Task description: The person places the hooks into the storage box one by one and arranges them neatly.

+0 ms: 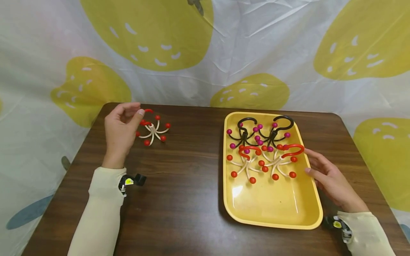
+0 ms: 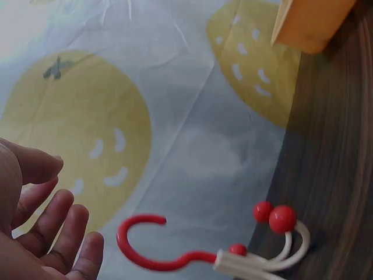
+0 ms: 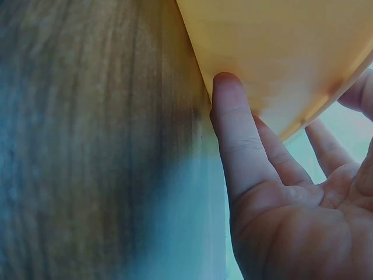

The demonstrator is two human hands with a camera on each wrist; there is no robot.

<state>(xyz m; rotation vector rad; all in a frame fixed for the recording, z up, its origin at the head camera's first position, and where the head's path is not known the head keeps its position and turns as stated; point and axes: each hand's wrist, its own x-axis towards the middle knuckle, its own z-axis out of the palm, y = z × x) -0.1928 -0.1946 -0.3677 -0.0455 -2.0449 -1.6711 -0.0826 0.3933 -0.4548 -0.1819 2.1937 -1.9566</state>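
Note:
In the head view, my left hand (image 1: pixel 122 129) is beside a multi-pronged hanger hook (image 1: pixel 153 129), with a red crook and cream prongs tipped with red balls. The left wrist view shows a gap between the loosely bent fingers (image 2: pixel 74 227) and the red crook (image 2: pixel 145 262). On the right, my right hand (image 1: pixel 330 177) holds the side of a yellow tray (image 1: pixel 272 213), thumb at the rim. Its fingers (image 3: pixel 242 140) lie against the tray's outer wall. Two black hanger hooks (image 1: pixel 245 137) with magenta balls and two red-and-cream ones (image 1: pixel 248 165) are inside the tray.
A dark wooden table (image 1: pixel 179 185) bears the tray and the single hanger hook. Behind it hangs a pale cloth (image 1: pixel 179 85) with yellow fruit shapes, reaching the table's far edge. The four hanging hooks' places fill the tray's far half.

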